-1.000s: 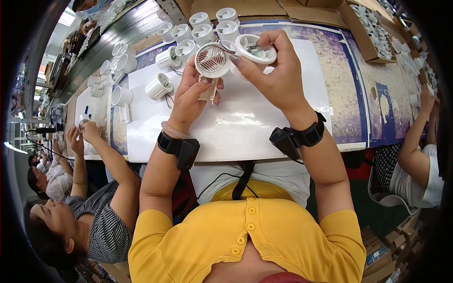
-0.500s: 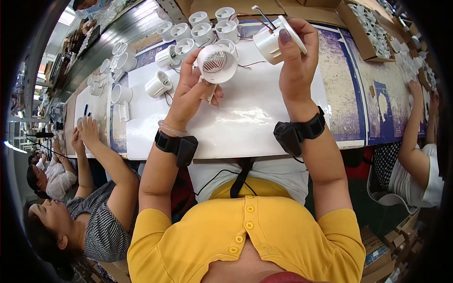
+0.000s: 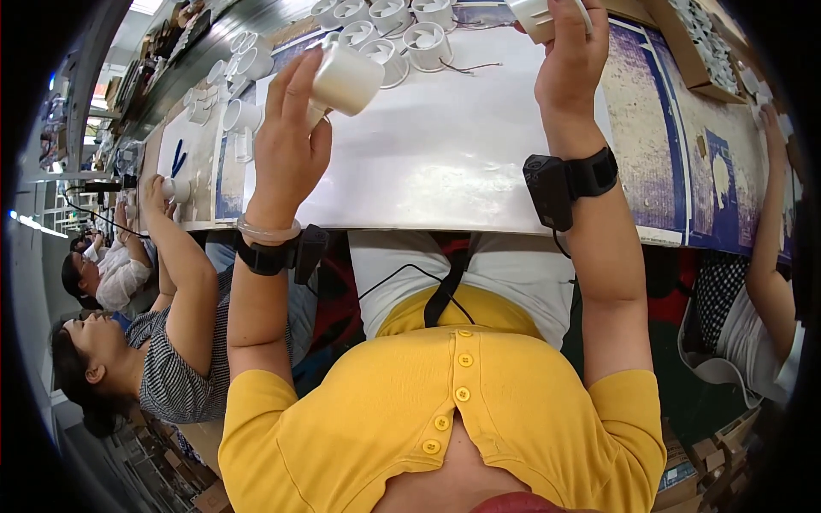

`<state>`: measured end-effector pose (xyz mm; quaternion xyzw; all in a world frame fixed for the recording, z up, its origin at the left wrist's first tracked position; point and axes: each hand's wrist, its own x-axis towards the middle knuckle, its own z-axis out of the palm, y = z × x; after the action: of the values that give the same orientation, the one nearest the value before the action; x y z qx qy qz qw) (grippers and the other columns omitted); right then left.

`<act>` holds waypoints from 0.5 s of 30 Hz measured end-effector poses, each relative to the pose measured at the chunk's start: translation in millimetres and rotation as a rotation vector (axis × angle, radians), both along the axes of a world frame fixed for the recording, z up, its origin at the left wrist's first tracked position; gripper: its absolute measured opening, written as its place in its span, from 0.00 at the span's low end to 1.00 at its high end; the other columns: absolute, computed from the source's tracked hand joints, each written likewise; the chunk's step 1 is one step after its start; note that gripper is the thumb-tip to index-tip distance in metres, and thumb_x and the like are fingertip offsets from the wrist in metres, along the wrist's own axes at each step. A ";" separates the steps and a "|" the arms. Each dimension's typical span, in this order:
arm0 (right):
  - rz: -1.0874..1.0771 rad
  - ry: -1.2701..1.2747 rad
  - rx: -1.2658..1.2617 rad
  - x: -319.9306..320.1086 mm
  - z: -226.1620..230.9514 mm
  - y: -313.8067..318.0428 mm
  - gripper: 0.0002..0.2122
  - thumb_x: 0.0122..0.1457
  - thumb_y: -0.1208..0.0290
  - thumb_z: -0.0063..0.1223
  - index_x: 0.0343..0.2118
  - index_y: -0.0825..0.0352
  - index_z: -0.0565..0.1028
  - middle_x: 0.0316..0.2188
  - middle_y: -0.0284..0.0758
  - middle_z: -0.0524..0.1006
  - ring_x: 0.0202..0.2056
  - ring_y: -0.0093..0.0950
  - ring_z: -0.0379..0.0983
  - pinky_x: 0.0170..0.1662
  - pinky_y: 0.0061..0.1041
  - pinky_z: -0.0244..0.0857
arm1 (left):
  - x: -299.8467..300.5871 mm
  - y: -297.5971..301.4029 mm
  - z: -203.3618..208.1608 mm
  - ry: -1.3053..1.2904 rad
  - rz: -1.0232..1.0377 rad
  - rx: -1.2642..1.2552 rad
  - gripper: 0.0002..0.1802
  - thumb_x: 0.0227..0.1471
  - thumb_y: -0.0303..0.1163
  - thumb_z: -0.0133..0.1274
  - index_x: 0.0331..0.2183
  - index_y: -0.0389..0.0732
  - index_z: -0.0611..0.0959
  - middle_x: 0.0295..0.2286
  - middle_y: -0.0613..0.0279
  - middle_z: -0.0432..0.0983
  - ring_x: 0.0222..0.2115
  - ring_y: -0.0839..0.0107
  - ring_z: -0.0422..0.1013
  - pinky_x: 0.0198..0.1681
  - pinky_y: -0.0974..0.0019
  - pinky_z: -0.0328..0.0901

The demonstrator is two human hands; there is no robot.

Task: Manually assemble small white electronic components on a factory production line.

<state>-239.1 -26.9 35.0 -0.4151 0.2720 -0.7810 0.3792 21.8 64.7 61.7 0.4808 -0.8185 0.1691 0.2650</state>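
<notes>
My left hand (image 3: 289, 137) grips a white cup-shaped plastic housing (image 3: 346, 79), lying on its side above the white table sheet (image 3: 445, 154). My right hand (image 3: 571, 60) is raised at the top edge and closed around another white plastic part (image 3: 534, 15), mostly cut off by the frame. Several more white round housings (image 3: 402, 26) with thin wires stand in rows at the far side of the sheet, beyond both hands. Black bands sit on both of my wrists.
A person in a checked top (image 3: 175, 342) works at my left with small white parts, another person behind them. A person's arm (image 3: 770, 248) lies along the right side. Cardboard trays of small parts (image 3: 710, 43) sit at the far right.
The view has tilted down toward my chest. My left hand turned its housing onto its side and moved left; my right hand carried its part further up and away to the frame's top.
</notes>
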 end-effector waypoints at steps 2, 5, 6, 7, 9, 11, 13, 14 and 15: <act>0.034 0.008 0.013 -0.5 -2.2 0.0 0.15 0.58 0.60 0.49 0.42 0.65 0.68 0.32 0.27 0.70 0.30 0.14 0.65 0.31 0.12 0.60 | -1.4 3.3 -5.4 0.232 -0.030 0.130 0.36 0.44 0.16 0.45 0.57 0.40 0.62 0.46 0.54 0.68 0.35 0.66 0.73 0.37 0.62 0.70; 0.129 0.038 0.060 0.2 -0.4 1.2 0.15 0.59 0.59 0.48 0.41 0.65 0.69 0.31 0.27 0.71 0.29 0.15 0.66 0.30 0.13 0.60 | 2.2 7.6 -17.5 0.698 -0.094 0.394 0.33 0.47 0.18 0.42 0.58 0.41 0.60 0.45 0.55 0.68 0.34 0.66 0.73 0.39 0.60 0.69; 0.161 0.049 0.075 -0.2 0.3 1.5 0.15 0.59 0.58 0.47 0.41 0.65 0.69 0.31 0.27 0.71 0.29 0.15 0.66 0.30 0.13 0.61 | 5.9 7.8 -19.9 0.833 -0.124 0.528 0.33 0.48 0.18 0.41 0.58 0.41 0.59 0.44 0.55 0.68 0.34 0.66 0.73 0.39 0.60 0.69; 0.193 0.061 0.089 -0.3 0.6 2.3 0.15 0.59 0.57 0.47 0.41 0.65 0.69 0.31 0.27 0.71 0.29 0.15 0.66 0.30 0.14 0.61 | 9.7 7.8 -22.3 0.968 -0.155 0.663 0.33 0.49 0.19 0.40 0.58 0.41 0.59 0.44 0.55 0.68 0.34 0.67 0.73 0.40 0.60 0.69; 0.256 0.090 0.112 -1.8 -0.3 3.5 0.16 0.59 0.56 0.46 0.41 0.64 0.70 0.30 0.27 0.72 0.29 0.16 0.66 0.30 0.14 0.61 | 11.3 5.8 -29.8 1.104 -0.193 0.792 0.32 0.49 0.19 0.39 0.58 0.40 0.58 0.44 0.55 0.68 0.34 0.67 0.73 0.40 0.61 0.69; 0.323 0.119 0.129 -0.9 -1.8 4.0 0.16 0.60 0.55 0.45 0.41 0.64 0.70 0.30 0.28 0.72 0.28 0.16 0.67 0.30 0.15 0.61 | 3.9 3.8 -40.0 1.376 -0.371 0.948 0.33 0.47 0.18 0.40 0.58 0.40 0.59 0.45 0.57 0.68 0.36 0.68 0.72 0.42 0.61 0.69; 0.354 0.141 0.132 -2.4 -5.5 1.9 0.16 0.60 0.55 0.45 0.41 0.64 0.70 0.29 0.28 0.72 0.28 0.17 0.67 0.30 0.15 0.62 | -8.7 1.7 -47.1 1.512 -0.474 1.020 0.34 0.46 0.18 0.40 0.57 0.40 0.59 0.45 0.57 0.67 0.37 0.69 0.72 0.43 0.62 0.69; 0.380 0.135 0.103 -5.1 -11.6 -1.8 0.18 0.59 0.55 0.45 0.43 0.65 0.69 0.33 0.30 0.72 0.33 0.18 0.68 0.34 0.18 0.64 | -18.4 1.0 -50.3 1.579 -0.458 1.073 0.35 0.45 0.18 0.40 0.57 0.40 0.59 0.46 0.58 0.67 0.38 0.69 0.71 0.45 0.61 0.68; 0.405 0.127 0.077 -6.9 -15.6 -4.2 0.19 0.59 0.56 0.46 0.46 0.66 0.67 0.37 0.32 0.72 0.37 0.20 0.69 0.38 0.21 0.66 | -26.7 0.0 -54.3 1.646 -0.439 1.130 0.35 0.45 0.17 0.40 0.57 0.41 0.59 0.46 0.58 0.67 0.39 0.70 0.70 0.46 0.61 0.68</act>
<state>-246.0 -31.1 19.4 -0.4949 0.2361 -0.6499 0.5262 -4.9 64.7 7.4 0.3419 -0.4128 -0.6765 0.5050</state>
